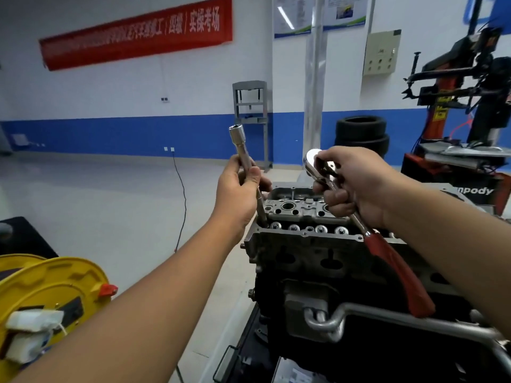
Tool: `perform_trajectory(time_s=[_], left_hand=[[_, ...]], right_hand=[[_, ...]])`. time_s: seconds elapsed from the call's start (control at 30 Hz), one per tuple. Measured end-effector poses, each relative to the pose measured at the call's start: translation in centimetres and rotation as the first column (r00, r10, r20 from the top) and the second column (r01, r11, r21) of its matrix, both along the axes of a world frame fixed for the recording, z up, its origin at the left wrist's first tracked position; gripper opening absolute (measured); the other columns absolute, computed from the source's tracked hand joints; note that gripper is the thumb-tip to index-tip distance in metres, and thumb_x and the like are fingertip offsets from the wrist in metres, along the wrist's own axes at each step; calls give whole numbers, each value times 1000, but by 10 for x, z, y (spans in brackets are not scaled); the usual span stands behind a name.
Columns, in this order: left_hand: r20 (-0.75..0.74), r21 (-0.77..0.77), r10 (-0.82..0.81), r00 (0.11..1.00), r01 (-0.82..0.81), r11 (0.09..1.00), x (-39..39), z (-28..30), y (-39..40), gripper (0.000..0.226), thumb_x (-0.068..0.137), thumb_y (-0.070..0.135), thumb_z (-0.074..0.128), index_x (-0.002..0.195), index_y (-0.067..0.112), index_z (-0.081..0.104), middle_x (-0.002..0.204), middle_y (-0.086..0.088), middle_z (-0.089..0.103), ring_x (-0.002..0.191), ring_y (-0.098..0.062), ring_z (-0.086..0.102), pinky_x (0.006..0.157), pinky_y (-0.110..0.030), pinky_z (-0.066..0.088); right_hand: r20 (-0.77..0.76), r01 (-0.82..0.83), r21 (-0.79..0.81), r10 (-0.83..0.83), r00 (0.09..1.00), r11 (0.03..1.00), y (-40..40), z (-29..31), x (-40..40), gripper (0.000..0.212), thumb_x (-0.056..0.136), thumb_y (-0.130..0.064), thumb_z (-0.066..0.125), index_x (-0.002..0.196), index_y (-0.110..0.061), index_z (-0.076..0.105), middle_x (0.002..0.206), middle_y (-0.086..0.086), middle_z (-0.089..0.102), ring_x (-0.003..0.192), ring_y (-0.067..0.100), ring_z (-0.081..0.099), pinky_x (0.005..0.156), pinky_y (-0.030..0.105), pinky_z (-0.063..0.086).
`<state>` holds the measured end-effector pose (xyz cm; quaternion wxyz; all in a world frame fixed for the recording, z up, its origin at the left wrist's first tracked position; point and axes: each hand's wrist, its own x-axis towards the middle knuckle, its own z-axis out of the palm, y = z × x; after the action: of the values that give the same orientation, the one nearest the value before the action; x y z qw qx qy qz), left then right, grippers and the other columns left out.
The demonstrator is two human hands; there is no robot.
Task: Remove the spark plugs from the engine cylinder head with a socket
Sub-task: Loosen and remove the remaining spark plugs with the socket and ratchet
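My left hand [240, 192] grips a long chrome socket with extension bar [243, 154], its open socket end pointing up and its thin lower end reaching down towards the left end of the cylinder head [298, 214]. My right hand [356, 186] grips a ratchet wrench [326, 172] just below its shiny round head. The wrench's red handle [398, 275] hangs down to the right over the engine. Socket and ratchet are apart. The grey cylinder head sits on a dark engine block [331, 277]. I see no spark plug.
A yellow cable reel [55, 288] stands at the lower left. Stacked tyres [360, 134] and a red-and-black tyre changer [467, 106] are at the back right. A black cable [182, 200] runs across the grey floor. A metal pipe [387, 313] crosses the engine's front.
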<state>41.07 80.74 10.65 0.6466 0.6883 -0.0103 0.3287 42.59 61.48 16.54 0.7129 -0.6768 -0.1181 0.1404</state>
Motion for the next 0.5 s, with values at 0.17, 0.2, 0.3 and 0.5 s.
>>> perform_trajectory(time_s=[0.17, 0.2, 0.3, 0.5], left_hand=[[-140, 114, -7, 990, 23, 993, -3, 10, 3, 22, 111, 10, 49, 103, 27, 60, 93, 10, 80, 89, -2, 76, 81, -36, 54], [-158, 144, 3, 987, 20, 989, -5, 11, 3, 22, 110, 9, 50, 103, 28, 61, 92, 11, 80, 90, -3, 76, 83, -37, 55], [-160, 178, 60, 985, -31, 983, -10, 9, 5, 20, 107, 9, 57, 100, 28, 62, 93, 8, 79, 98, -12, 75, 92, -43, 60], [-119, 293, 130, 984, -91, 952, -17, 10, 6, 16, 99, 13, 72, 94, 24, 63, 95, -4, 76, 94, -25, 74, 88, -52, 62]], right_hand=[[58, -36, 18, 35, 998, 999, 11, 16, -4, 32, 103, -32, 49, 93, -4, 59, 62, 8, 60, 39, 10, 34, 34, 20, 25], [73, -48, 21, 46, 996, 999, 14, 21, -6, 31, 104, -32, 49, 93, -4, 59, 62, 8, 61, 39, 11, 34, 35, 19, 25], [162, -86, 38, 79, 984, 996, 27, 37, -12, 17, 105, -26, 49, 107, -13, 59, 61, 11, 62, 40, 12, 35, 40, 18, 26], [231, -201, 38, 187, 955, 979, 59, 68, -22, 6, 106, -21, 48, 109, -18, 53, 60, 13, 60, 39, 12, 31, 41, 17, 24]])
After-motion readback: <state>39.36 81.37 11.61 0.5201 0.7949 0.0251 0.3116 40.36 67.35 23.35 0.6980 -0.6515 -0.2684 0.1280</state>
